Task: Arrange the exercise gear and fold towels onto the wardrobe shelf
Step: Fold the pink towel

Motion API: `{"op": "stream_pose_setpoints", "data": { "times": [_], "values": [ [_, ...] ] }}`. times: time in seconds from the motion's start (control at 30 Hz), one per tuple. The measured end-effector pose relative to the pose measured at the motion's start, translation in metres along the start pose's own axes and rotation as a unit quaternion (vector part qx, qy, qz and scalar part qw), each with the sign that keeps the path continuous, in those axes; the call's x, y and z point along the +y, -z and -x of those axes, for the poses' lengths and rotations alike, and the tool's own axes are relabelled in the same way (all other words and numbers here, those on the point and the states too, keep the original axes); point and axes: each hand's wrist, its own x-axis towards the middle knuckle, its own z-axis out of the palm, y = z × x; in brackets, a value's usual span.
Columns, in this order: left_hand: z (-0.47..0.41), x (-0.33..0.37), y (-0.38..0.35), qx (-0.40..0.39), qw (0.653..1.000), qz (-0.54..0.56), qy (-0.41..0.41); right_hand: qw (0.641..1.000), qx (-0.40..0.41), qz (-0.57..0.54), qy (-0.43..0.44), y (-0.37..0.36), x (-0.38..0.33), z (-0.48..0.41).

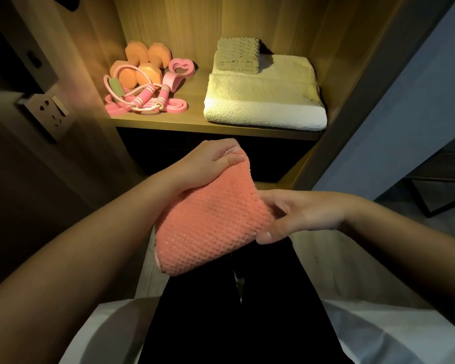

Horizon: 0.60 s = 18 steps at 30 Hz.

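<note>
Apparently pink towel [208,224] hides fingers of right hand [302,216].

We can read no text, label, brand, number or sign on anything in view.

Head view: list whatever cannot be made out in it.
1. Underside of the pink towel: head view, hidden by its own top face, the left hand and the right hand.
2. Inside of the compartment under the shelf: head view, too dark.
3. Parts of the orange dumbbells: head view, covered by the pink jump rope.
</note>
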Motion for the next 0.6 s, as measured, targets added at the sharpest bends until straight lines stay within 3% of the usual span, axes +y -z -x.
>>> {"op": "stream_pose_setpoints", "data": {
  "times": [0.3,0.37,0.47,0.6],
  "values": [
    [-0.007,-0.018,-0.007,0.033,0.999,-0.004,0.041,0.996,0.086,0.017,-0.011,0.000,0.005,0.003],
    [-0.009,-0.023,-0.010,0.034,0.997,-0.012,0.064,0.989,0.125,0.075,-0.031,0.002,0.008,0.001],
    [-0.008,-0.029,-0.013,0.073,0.992,-0.027,0.099,0.953,0.238,0.181,-0.040,0.001,0.016,-0.005],
    [-0.009,-0.024,-0.005,0.168,0.981,0.005,0.101,0.891,0.416,0.181,-0.003,0.004,0.035,-0.011]
  ]
}}
